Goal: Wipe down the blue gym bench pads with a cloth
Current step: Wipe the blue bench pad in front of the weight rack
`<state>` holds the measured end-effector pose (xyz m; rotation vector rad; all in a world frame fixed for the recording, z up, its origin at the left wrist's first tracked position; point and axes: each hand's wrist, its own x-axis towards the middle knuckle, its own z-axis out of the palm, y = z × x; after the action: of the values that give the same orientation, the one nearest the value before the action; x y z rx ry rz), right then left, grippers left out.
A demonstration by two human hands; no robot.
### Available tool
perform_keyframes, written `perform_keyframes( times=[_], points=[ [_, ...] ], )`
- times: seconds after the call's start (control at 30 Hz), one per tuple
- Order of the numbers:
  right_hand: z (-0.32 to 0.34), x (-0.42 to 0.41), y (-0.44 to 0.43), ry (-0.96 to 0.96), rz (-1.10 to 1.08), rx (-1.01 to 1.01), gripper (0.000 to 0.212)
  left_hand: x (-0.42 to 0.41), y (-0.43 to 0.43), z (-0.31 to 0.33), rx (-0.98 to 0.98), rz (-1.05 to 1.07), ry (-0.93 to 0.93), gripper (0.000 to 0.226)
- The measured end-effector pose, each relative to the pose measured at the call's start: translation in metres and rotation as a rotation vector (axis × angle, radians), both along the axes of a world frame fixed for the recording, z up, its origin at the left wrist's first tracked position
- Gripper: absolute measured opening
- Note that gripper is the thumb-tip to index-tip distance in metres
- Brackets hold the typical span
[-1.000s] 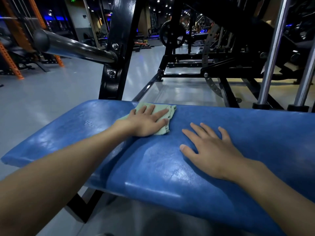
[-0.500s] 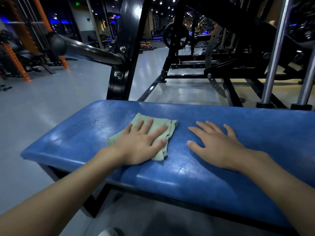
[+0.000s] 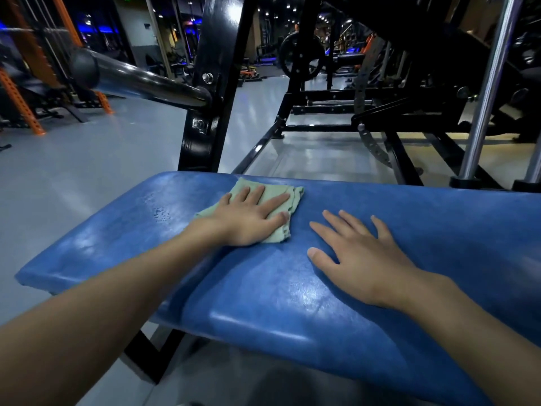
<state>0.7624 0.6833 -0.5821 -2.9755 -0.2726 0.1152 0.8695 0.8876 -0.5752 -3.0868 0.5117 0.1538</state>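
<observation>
The left grip (image 3: 251, 218) lies flat and wide, fingers straight and spread, pressing the green cloth (image 3: 295, 194) down onto the blue padded worktop (image 3: 263, 288); nothing is pinched or curled round. The cloth lies directly under this palm, near the far edge of the pad, with its folded edges showing past the fingertips and beside the thumb. The right grip (image 3: 360, 259) is likewise flat and wide. It rests bare on the pad just beside the cloth without touching it, and appears to serve as a brace. Handling: the cloth is light, soft and limp, and will probably bunch if pushed from one edge. Load it through the whole palm and take hold at the folded centre. The pad cover looks smooth and glossy, cushioned rather than rigid. Expect low friction where it is wet; water droplets (image 3: 159, 212) sit on the pad to the left of the cloth. A seam crosses the pad under the left forearm. Behind the pad stand a black upright (image 3: 210, 98) and a chrome bar (image 3: 146, 80), above the grey floor (image 3: 73, 171).
</observation>
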Motion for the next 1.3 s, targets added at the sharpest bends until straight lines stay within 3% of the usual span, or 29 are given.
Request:
perform_keyframes(
  times=[0.13,0.27,0.6,0.77,1.3],
  points=[
    [0.000,-0.002,-0.003,-0.005,0.003,0.011,0.063,0.059,-0.018,0.005,-0.005,0.035,0.026,0.059],
    [0.002,-0.001,-0.004,0.003,-0.011,0.031,0.063,0.064,-0.018,0.003,0.000,0.027,0.029,0.061],
    [0.013,-0.006,0.007,-0.014,-0.075,0.000,0.060,-0.074,0.033,0.000,0.007,-0.116,-0.014,0.056],
    [0.022,-0.001,0.024,-0.057,-0.047,0.084,0.060,-0.123,0.056,0.001,0.037,-0.124,-0.041,0.060],
    [-0.002,0.014,0.027,-0.008,-0.061,0.016,0.062,0.081,0.001,0.004,-0.032,0.007,0.019,0.058]
  ],
)
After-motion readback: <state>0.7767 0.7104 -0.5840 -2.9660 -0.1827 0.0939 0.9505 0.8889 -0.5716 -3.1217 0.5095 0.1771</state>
